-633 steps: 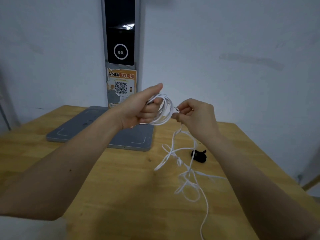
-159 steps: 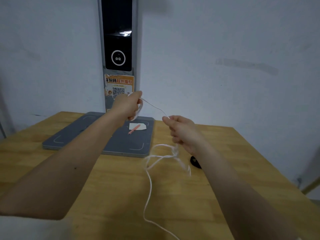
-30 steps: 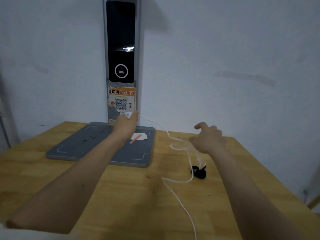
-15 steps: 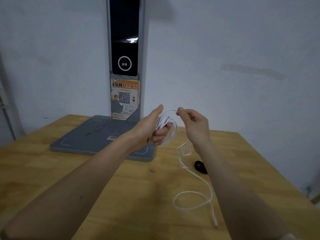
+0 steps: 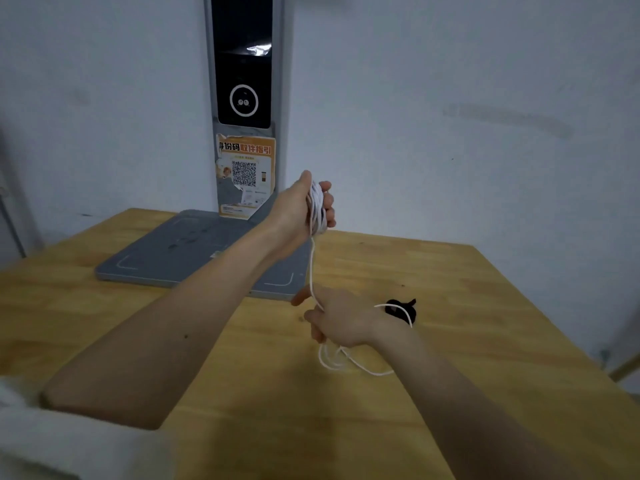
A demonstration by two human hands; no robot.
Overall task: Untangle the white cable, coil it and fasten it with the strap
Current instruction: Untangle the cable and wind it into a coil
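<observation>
left hand [image 5: 304, 211] raised above the far side of the wooden table [image 5: 485, 341], fingers curled round a bundle of white cable [image 5: 317, 209] loops. one strand drops straight down to the right hand [image 5: 337, 320], low near the tabletop, which pinches it; slack loops lie on the table beneath. black strap [image 5: 400, 308] lies just right of that hand, a cable strand arcing over it.

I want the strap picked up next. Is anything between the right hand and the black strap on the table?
Only the white cable itself: a loose loop crosses the black strap, just beyond the right hand, which holds that cable.
</observation>
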